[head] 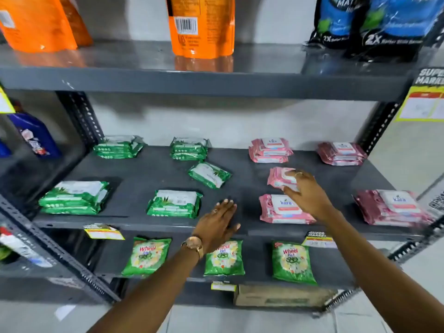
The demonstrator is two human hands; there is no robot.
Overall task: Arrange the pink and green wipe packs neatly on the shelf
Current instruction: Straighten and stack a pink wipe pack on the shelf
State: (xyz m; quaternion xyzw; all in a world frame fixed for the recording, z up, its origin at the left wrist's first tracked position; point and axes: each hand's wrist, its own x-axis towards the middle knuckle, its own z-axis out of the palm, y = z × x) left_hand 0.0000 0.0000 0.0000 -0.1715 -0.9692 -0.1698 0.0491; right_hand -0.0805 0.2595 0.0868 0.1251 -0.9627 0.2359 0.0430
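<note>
On the dark grey middle shelf point(134, 169), green wipe packs lie on the left half and pink ones on the right half. Green stacks sit at the back left point(117, 146), back middle point(188, 149), front left point(74, 197) and front middle point(174, 203). One loose green pack point(209, 174) lies askew between them. Pink stacks sit at the back point(270, 150), back right point(341, 153), front point(283, 209) and front right point(389, 206). My right hand point(305, 191) grips a single pink pack point(280, 177) just above the front pink stack. My left hand point(219, 222) hovers open, flat over the shelf's front edge.
Orange pouches point(201, 25) and blue-black pouches point(374, 22) stand on the shelf above. Green detergent sachets point(292, 261) lie on the shelf below. A blue bottle point(36, 135) stands on the neighbouring rack at left. Yellow price tags point(103, 231) hang on the shelf edges.
</note>
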